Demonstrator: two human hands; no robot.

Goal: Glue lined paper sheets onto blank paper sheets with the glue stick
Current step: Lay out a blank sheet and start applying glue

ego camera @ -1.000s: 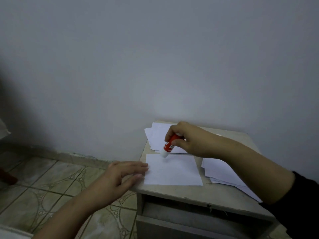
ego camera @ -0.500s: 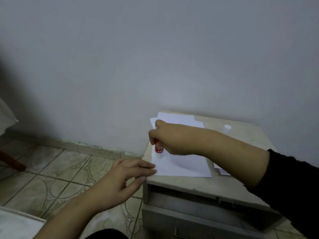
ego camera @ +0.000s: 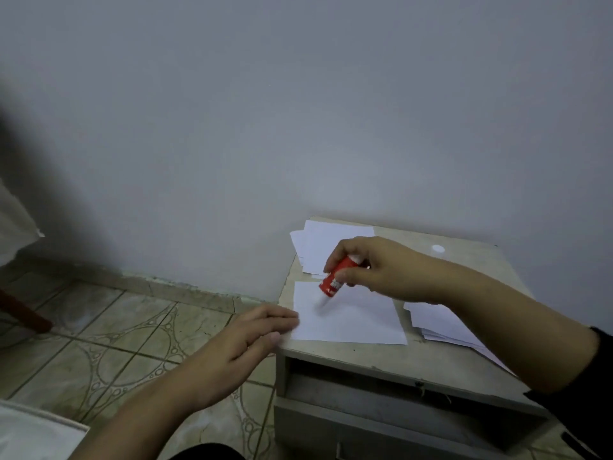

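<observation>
Now on a small tabletop [ego camera: 464, 260] pushed against a plain wall [ego camera: 298, 111], with its left edge dropping straight to the tiled floor [ego camera: 116, 327] and its front edge above an open drawer [ego camera: 381, 393]. Lies near the front-left corner: a blank sheet [ego camera: 351, 322], left edge just short of the tabletop's edge, front edge well inside it. Behind it, at the back-left corner, a stack of sheets [ego camera: 318, 244] slightly overhanging the left edge; to the right, partly under the forearm, a second stack [ego camera: 438, 322]. Bare room only along the back right, where a small white cap [ego camera: 438, 249] sits alone.

Grips the red glue stick [ego camera: 335, 277] between thumb and fingers: right hand [ego camera: 381, 268], closed around the upper half. Tilted, long axis running from upper right down to lower left, lower tip blurred over the sheet's upper middle; cannot tell whether touching. Half a second ago stood nearly upright at the sheet's left edge; since then shifted right and leaned over.

Rests flat and open, fingers together, off the left edge: left hand [ego camera: 245, 343], fingertips [ego camera: 288, 322] at the sheet's left border, much as before.
</observation>
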